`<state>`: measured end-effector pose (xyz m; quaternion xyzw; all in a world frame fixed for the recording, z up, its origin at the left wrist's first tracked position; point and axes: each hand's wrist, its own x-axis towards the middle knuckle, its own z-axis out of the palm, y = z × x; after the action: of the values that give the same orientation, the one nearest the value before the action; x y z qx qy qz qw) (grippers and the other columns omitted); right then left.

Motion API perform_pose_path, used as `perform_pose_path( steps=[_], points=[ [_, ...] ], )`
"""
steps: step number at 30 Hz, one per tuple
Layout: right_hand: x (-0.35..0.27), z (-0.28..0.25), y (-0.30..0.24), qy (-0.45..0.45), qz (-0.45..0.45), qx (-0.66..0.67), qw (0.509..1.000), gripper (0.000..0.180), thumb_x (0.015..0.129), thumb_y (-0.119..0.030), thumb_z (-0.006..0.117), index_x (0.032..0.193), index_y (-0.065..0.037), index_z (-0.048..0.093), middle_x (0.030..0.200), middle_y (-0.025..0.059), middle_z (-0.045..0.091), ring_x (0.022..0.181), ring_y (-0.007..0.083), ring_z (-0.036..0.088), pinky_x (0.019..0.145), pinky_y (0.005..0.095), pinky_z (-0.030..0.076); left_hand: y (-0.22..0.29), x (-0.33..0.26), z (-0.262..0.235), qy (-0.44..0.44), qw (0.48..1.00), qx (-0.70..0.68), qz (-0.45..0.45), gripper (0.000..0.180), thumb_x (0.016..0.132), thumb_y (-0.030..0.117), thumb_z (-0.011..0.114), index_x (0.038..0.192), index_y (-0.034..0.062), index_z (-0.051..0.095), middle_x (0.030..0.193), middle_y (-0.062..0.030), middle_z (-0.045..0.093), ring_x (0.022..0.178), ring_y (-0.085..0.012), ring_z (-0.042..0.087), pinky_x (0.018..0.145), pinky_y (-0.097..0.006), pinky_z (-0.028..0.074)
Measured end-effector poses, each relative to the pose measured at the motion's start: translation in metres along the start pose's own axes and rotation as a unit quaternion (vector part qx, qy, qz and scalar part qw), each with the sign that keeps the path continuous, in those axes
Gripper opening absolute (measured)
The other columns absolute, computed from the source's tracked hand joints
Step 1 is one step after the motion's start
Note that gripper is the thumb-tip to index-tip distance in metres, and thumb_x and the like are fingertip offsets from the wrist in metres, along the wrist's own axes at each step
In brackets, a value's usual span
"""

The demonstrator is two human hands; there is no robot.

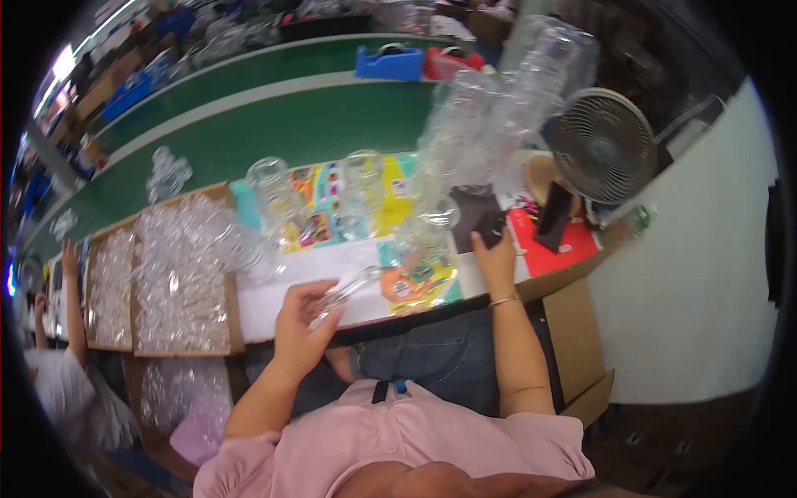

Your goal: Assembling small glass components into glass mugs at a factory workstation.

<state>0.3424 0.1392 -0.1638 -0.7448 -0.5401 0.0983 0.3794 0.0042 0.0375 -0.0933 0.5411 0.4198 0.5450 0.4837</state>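
Left hand (303,324) grip encloses clear plastic piece (344,292); right hand (496,256) apart.

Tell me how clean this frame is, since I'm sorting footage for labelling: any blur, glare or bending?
Head view: fisheye bends the green table edge and blacks out the corners; the whole frame is soft, so the clear plastic pieces in the cardboard trays merge into glare; the left hand and its clear piece are slightly smeared; the right hand reads sharper.
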Motion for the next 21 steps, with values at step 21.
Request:
perform_pose_path(
  steps=[21],
  points=[
    [-0.123,-0.064,-0.118,-0.466,-0.125,0.228,0.846,0.044,0.071,-0.016,0.072,0.104,-0.001,0.048,0.083,0.0115,0.062,0.073,0.0166,0.06,0.066,0.0269,0.045,-0.003,-0.007,0.007,-0.016,0.978,-0.189,-0.08,0.028,0.085,0.001,0.055,0.11,-0.0036,0.045,0.114,-0.0192,0.052,0.096,-0.0225,0.058,0.083,-0.034,0.051]
  ],
)
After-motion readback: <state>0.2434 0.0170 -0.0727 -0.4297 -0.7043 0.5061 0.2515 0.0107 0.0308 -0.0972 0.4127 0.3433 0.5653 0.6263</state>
